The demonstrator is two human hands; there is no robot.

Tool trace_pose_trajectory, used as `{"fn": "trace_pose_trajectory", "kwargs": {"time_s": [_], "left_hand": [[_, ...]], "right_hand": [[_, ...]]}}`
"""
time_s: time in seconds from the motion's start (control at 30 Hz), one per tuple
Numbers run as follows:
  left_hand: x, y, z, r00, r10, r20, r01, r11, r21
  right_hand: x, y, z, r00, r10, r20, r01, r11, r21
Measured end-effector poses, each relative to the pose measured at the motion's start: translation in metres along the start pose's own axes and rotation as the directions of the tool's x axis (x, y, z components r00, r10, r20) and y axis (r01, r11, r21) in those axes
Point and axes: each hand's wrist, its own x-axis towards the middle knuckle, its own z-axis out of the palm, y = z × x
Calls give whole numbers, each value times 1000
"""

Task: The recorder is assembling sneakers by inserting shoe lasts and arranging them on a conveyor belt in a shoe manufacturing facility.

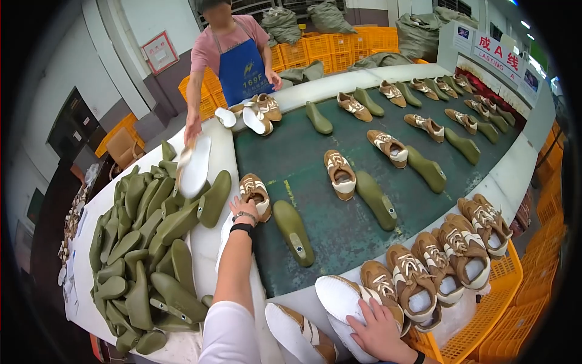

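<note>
Near edge of counter (291,164): right hand (379,330), fingers spread, rests over a white-soled shoe (338,296). Farther, at the green top's left edge: left hand (245,209) touches heel end of brown shoe (250,184); grip closure cannot be told. Shoe extends beyond this nearer hand, long axis pointing away, toe far. Brown upper, pale trim, laced.

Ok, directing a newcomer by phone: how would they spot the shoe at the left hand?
Find the dark green belt. At its left edge, beside a green shoe form, is a brown-and-white shoe. Only that belt shoe has the person's left hand at it.
</note>
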Motion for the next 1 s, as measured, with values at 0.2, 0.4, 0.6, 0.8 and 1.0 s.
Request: {"fn": "trace_pose_trajectory", "kwargs": {"time_s": [0.2,0.4,0.6,0.8,1.0], "left_hand": [[-162,11,-59,773,588,-239,-631,752,-190],[-374,42,-75,444,834,-327,-801,206,-562],[-446,63,-33,808,504,-305,-407,104,-907],[-443,54,-45,829,484,-281,162,-687,-708],[-450,44,-58,848,491,-199,279,-733,-620]], "right_hand": [[-24,6,0,997,-53,-52,52,999,-14],[-22,14,3,973,232,18,-230,969,-90],[-11,-13,-11,922,202,-331,-102,950,295],[-38,-100,-24,848,-139,-512,351,870,345],[-52,-106,-64,980,-199,-26,138,577,805]]}}
